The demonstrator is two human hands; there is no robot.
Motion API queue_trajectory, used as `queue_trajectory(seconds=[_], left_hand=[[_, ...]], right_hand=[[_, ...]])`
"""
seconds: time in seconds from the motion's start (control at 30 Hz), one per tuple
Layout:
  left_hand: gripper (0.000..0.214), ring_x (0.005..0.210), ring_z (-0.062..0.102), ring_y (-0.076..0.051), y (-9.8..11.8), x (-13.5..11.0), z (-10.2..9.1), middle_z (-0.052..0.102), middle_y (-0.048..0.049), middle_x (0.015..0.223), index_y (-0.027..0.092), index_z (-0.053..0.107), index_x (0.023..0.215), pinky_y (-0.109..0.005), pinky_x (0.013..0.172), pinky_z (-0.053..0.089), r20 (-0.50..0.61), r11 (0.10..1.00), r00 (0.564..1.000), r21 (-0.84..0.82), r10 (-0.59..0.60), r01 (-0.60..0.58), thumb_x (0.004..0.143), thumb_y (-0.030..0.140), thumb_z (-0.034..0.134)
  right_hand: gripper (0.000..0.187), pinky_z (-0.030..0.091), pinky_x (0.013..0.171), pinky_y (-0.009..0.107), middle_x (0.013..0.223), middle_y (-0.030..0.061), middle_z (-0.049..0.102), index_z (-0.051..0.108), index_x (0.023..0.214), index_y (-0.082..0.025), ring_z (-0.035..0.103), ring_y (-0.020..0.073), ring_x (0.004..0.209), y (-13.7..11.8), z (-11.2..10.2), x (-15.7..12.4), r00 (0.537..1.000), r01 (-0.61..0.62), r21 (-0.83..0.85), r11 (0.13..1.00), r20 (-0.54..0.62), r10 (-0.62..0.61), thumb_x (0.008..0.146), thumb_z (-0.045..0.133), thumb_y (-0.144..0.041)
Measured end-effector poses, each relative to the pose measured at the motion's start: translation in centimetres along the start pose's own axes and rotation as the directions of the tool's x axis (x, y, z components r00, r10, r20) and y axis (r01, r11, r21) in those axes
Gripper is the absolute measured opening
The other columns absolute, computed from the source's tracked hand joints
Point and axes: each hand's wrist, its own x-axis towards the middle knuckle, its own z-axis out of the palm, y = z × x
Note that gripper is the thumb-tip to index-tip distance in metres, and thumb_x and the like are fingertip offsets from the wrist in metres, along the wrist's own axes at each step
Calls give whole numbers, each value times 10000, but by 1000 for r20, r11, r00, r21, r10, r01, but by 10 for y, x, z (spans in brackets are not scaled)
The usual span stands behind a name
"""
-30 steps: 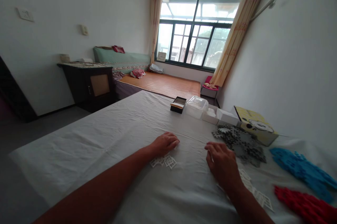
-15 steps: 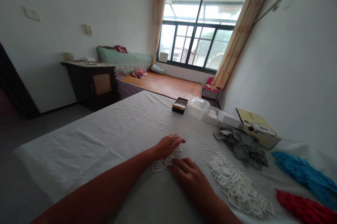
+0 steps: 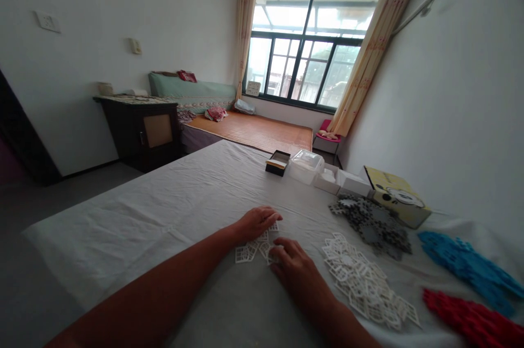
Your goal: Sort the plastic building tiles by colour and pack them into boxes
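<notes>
My left hand (image 3: 257, 221) lies on the white-covered table (image 3: 164, 217), fingers stretched over a small joined group of white lattice pieces (image 3: 250, 250). My right hand (image 3: 295, 266) rests just right of it, fingertips curled down onto the same white pieces. A loose pile of more white lattice pieces (image 3: 364, 282) lies to the right of my right hand. Whether either hand grips a piece is hidden by the fingers.
Piles of grey pieces (image 3: 374, 222), blue pieces (image 3: 466, 269) and red pieces (image 3: 470, 318) lie along the right side. A yellow cartoon box (image 3: 397, 198), white boxes (image 3: 347, 181), a clear tub (image 3: 306, 165) and a small black box (image 3: 277, 162) stand at the far edge.
My right hand left the white pile on the right and came over to the small white group by my left hand. The left hand stayed over that group.
</notes>
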Motion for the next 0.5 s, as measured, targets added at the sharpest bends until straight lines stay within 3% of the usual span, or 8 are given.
queue_trajectory(seconds=[0.17,0.37,0.5], left_hand=[[413,942,591,-160,-1,0,-3,663,-50,1000,187,668,1015,-255,868,444,-3,1000,1000,6,5,-5,944,395,318],[428,911,599,-158,-6,1,-3,671,-48,992,180,672,1006,-250,852,443,-6,1000,1000,24,5,-5,946,404,313],[433,905,601,-158,-8,1,-4,671,-47,987,174,672,1009,-243,842,440,-10,1000,1000,29,-8,8,946,408,314]], right_hand=[[134,513,756,301,945,18,636,577,902,-223,574,178,837,5,-2,0,998,38,7,999,42,-38,829,557,-113],[278,461,755,301,939,35,663,569,1073,-221,577,175,835,16,-8,-6,998,58,-47,997,-3,-58,877,438,-75],[278,411,763,343,905,59,667,583,1094,-211,576,204,862,40,-29,-10,989,-110,-200,974,-121,86,877,429,-133]])
